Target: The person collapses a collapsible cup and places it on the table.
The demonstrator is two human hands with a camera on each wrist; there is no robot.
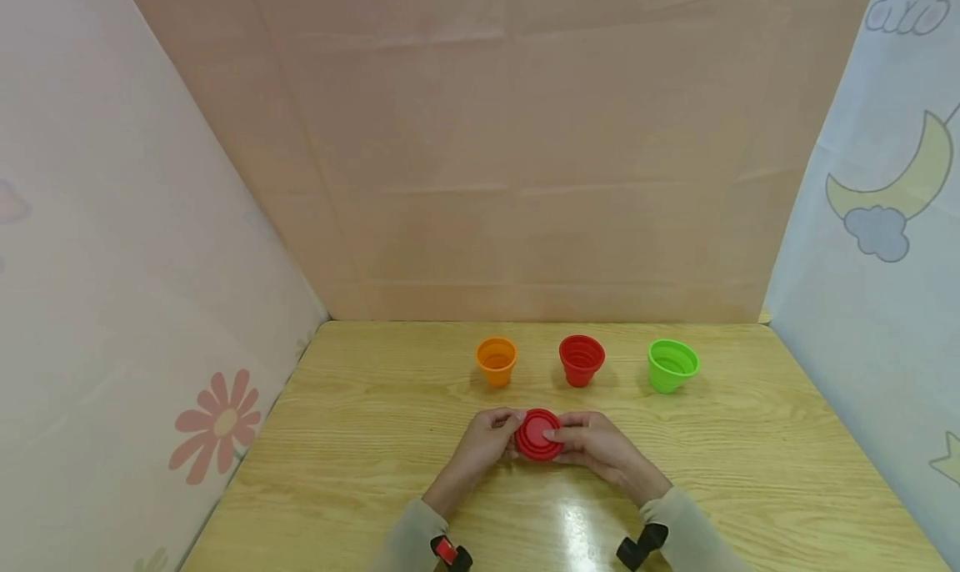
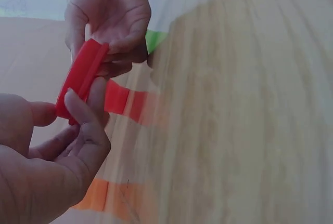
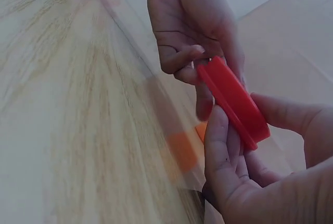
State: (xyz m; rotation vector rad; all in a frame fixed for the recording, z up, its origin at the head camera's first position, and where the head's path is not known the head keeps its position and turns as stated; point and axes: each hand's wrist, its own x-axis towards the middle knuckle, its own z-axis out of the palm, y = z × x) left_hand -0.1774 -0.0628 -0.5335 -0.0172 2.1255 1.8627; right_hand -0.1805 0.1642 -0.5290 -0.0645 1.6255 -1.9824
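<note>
A flattened red collapsible cup (image 1: 537,435) is held between both hands above the table, its ringed face tilted toward the head camera. My left hand (image 1: 486,440) pinches its left edge between thumb and fingers. On the opposite side my right hand (image 1: 597,449) grips it, the thumb lying on the face. Both wrist views show the red disc (image 2: 83,76) edge-on, thin and folded down. Behind the hands stand an orange cup (image 1: 497,361), another red cup (image 1: 581,360) and a green cup (image 1: 672,365), all expanded with mouths upward.
The wooden table (image 1: 360,439) runs back to a beige sheet (image 1: 510,155). White patterned walls (image 1: 862,338) close in both sides. A black band (image 1: 642,547) circles the right wrist, and a black and red one (image 1: 451,553) the left.
</note>
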